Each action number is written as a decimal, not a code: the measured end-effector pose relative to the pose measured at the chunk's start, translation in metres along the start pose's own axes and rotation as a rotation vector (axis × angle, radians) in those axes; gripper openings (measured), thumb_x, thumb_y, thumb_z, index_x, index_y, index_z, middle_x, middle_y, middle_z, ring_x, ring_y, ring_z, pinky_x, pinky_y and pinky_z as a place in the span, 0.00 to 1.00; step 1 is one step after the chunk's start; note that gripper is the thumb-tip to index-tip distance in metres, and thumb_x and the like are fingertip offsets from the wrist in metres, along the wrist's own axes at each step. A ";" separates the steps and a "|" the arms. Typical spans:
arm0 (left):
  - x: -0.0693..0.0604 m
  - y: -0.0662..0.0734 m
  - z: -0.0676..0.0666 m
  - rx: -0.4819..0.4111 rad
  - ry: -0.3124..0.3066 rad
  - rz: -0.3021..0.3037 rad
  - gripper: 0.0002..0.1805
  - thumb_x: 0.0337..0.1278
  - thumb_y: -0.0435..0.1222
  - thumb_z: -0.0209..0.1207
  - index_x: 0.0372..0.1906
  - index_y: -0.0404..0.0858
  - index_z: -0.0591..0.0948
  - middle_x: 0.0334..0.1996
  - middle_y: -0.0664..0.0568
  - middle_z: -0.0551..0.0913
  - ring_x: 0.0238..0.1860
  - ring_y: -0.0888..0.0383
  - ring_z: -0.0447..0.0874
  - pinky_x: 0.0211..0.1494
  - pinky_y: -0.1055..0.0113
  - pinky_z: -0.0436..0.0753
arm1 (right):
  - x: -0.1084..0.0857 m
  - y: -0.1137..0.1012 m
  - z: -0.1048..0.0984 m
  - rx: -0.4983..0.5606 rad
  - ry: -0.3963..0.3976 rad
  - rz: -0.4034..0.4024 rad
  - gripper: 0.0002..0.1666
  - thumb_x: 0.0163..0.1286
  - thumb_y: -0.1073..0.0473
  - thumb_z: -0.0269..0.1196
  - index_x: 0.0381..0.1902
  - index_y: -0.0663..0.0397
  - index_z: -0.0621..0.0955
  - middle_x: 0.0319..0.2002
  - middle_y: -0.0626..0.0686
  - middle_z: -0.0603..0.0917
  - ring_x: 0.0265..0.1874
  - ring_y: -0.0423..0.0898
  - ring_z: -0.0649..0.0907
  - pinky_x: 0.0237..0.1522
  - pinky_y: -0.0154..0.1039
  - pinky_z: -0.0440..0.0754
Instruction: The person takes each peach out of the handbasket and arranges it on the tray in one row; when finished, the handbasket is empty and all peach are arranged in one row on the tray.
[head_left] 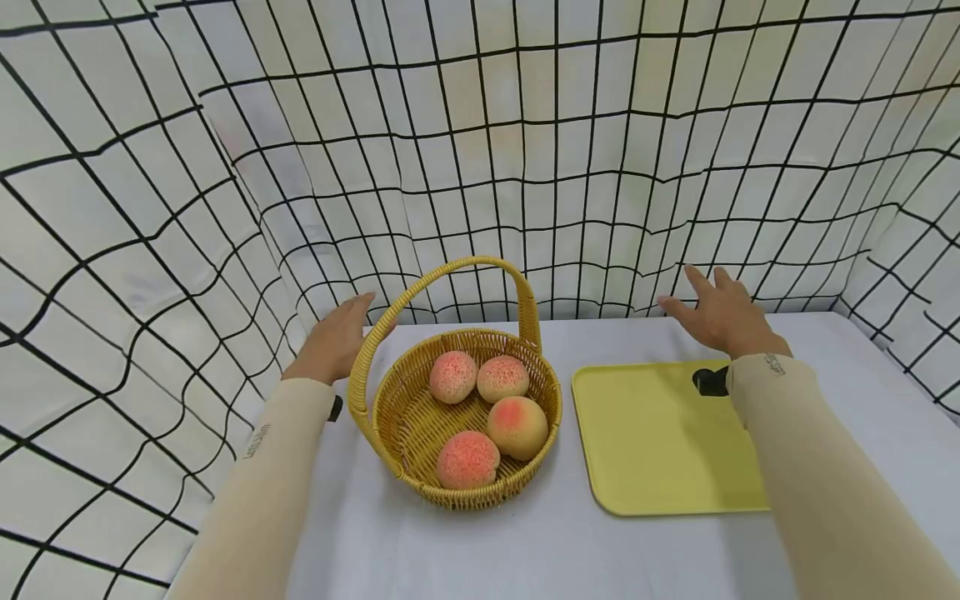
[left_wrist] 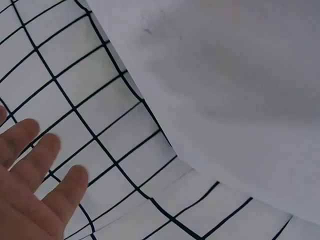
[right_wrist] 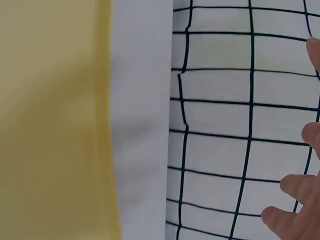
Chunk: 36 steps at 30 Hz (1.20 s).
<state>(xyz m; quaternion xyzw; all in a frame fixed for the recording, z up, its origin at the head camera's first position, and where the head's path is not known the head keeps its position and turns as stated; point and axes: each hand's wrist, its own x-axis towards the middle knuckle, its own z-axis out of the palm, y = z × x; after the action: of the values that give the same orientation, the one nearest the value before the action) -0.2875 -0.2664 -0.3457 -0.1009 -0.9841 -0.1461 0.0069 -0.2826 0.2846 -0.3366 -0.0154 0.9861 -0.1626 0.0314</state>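
A yellow wicker basket (head_left: 390, 417) with a tall arched handle stands left of the middle of the table. Inside it lie several pink-and-yellow peaches (head_left: 517, 427), mostly toward its right side. My left hand (head_left: 341, 337) is held out beyond the basket's left side, partly behind the handle; its fingers (left_wrist: 70, 192) are spread in the left wrist view, holding nothing. Over the far edge of a yellow tray (head_left: 660, 442) my right hand (head_left: 723, 315) reaches out with spread fingers and nothing in it. The right forearm covers part of the tray's right side.
A white table (head_left: 525, 550) carries the basket and the tray, with a gap between them. White cloth walls with a black grid (head_left: 555, 167) rise behind the table and on both sides. The left wall stands close to the left arm.
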 end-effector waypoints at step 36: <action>-0.057 -0.002 0.033 -0.760 -0.307 0.033 0.29 0.68 0.39 0.62 0.67 0.26 0.75 0.49 0.36 0.87 0.45 0.50 0.89 0.42 0.61 0.87 | -0.033 -0.135 0.052 0.715 -0.260 -0.482 0.36 0.68 0.53 0.73 0.71 0.56 0.76 0.63 0.62 0.81 0.60 0.57 0.83 0.59 0.54 0.82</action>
<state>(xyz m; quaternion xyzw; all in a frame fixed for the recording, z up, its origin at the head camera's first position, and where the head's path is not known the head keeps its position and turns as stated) -0.2317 -0.2696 -0.3799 -0.1328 -0.8479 -0.4824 -0.1753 -0.2435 0.1414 -0.3405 -0.2530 0.8241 -0.4925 0.1196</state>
